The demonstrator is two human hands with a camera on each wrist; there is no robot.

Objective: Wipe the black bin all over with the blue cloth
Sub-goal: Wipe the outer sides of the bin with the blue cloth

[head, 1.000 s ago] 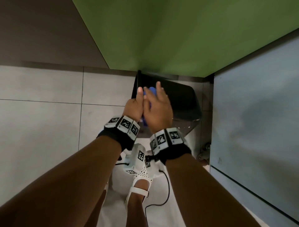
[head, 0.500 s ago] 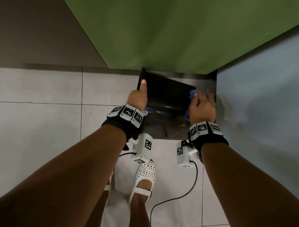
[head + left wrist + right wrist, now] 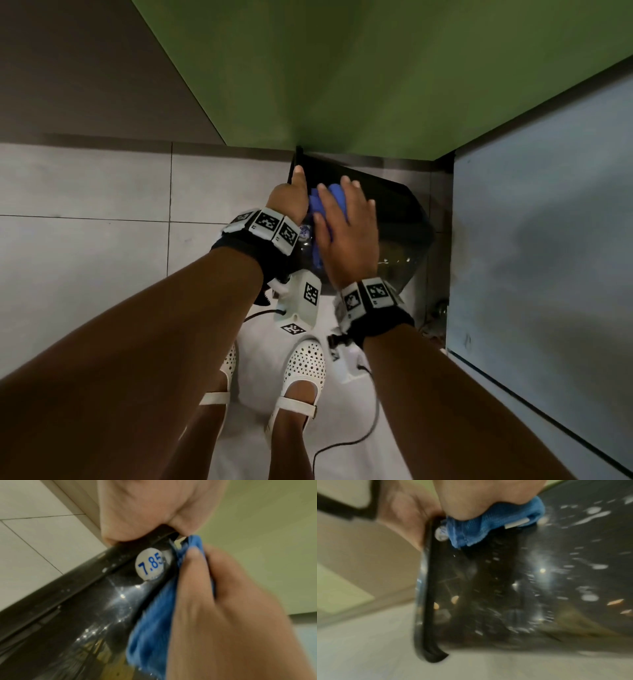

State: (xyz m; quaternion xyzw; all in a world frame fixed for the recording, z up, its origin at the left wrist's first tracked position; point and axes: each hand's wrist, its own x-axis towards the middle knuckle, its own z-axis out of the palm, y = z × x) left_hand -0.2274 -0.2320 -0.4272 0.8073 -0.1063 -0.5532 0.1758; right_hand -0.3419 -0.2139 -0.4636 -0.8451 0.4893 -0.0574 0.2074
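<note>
While our left hand clamps the black bin rim | our right hand presses the blue cloth, fingers spread | right wrist view blurred, round sticker partly covered.

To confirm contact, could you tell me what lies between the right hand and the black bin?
The blue cloth, pressed by the right hand against the black bin; clearest in the right wrist view.

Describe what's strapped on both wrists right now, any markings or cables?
Both forearms are bare, no sleeves. Each wrist wears a black band ringed with white blocks bearing black square code markers. A white camera housing with similar markers hangs under the left wrist. A thin black cable trails down.
</note>
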